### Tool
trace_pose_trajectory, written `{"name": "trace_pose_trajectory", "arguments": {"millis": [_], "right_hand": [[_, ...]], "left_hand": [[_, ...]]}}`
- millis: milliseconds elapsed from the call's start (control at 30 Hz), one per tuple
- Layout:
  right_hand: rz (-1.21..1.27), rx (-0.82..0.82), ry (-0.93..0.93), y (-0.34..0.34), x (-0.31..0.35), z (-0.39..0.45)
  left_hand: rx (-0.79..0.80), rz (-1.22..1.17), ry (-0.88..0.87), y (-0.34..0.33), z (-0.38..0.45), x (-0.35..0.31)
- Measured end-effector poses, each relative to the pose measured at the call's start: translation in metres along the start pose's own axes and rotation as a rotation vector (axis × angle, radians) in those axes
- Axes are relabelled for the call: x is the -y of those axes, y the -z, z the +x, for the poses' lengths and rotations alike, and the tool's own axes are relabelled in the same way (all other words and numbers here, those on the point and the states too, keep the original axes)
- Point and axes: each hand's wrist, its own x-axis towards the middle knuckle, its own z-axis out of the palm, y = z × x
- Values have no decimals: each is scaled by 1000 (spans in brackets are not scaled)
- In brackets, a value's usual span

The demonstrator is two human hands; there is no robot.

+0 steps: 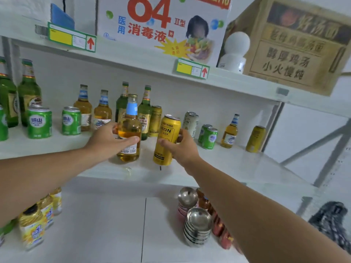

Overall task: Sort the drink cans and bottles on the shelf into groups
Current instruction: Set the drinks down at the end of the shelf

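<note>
My left hand (109, 141) grips a clear amber beer bottle with a blue neck label (130, 128), held just above the white middle shelf (237, 164). My right hand (182, 146) grips a tall yellow beer can (167, 138), tilted, beside that bottle. Behind them stand two green bottles (144, 111), another yellow can (155, 120) and a white can (190, 123). To the left are two amber bottles (102, 111), green cans (71, 120) and green bottles (28, 92). To the right are two green cans (209, 137), an amber bottle (229, 132) and a yellow can (255, 138).
The top shelf holds a white disinfectant box (161, 25), a white round-headed bottle (235, 52) and a brown carton (296, 46). On the bottom shelf are oil bottles (33, 228) at left and stacked metal bowls (197, 224) at right.
</note>
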Motion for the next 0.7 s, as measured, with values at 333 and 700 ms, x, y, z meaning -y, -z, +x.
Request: {"name": "trace_pose_trajectory", "arguments": {"millis": [333,700], "right_hand": [[-41,-140,-47,123,-39,-35],[-39,-212,-63,296,-114,-28]], "left_hand": [[116,-25,-36,-86,-14,-63],[139,-7,-73,-244,-17,-152]]}}
